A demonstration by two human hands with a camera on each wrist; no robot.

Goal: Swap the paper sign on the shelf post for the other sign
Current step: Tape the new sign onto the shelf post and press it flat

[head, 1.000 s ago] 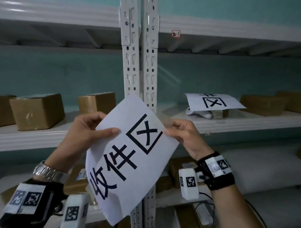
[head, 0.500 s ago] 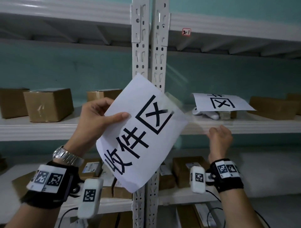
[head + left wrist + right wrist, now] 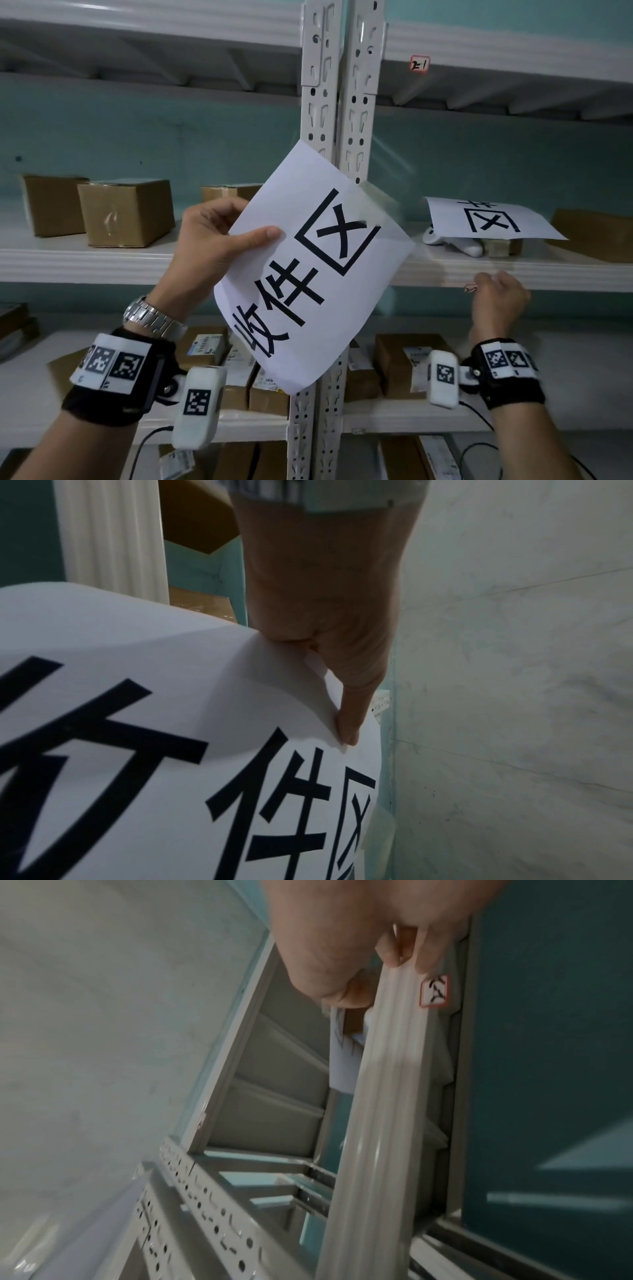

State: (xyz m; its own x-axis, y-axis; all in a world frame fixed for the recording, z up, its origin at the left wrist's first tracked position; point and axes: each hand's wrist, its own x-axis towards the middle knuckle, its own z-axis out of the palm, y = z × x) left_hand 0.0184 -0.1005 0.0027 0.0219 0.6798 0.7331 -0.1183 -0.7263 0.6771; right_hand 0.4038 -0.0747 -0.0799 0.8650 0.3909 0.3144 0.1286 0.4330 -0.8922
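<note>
- L hand (image 3: 209, 246) pinches the sign (image 3: 308, 267) by its edge, thumb on front; sheet tilted, in front of the shelf post (image 3: 337, 113), clear tape on its top corner.
- R hand (image 3: 498, 301) at shelf edge (image 3: 565, 274), fingers curled on the lip, holding nothing.
- Other sign (image 3: 486, 219) lies on that shelf, right of post.
- Step, prob.: old sign off, R going for replacement.
- Next: put held sheet down, lift other w/o creasing.

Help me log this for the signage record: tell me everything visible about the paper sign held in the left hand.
The held sign is a white paper sheet printed with three large black characters, the last a boxed cross. It hangs tilted in front of the shelf post, its top corner up against it. The left hand pinches its left edge, thumb on the printed face, and the paper bows there. A strip of clear tape seems to trail from its right edge. The right hand is off it.
</note>
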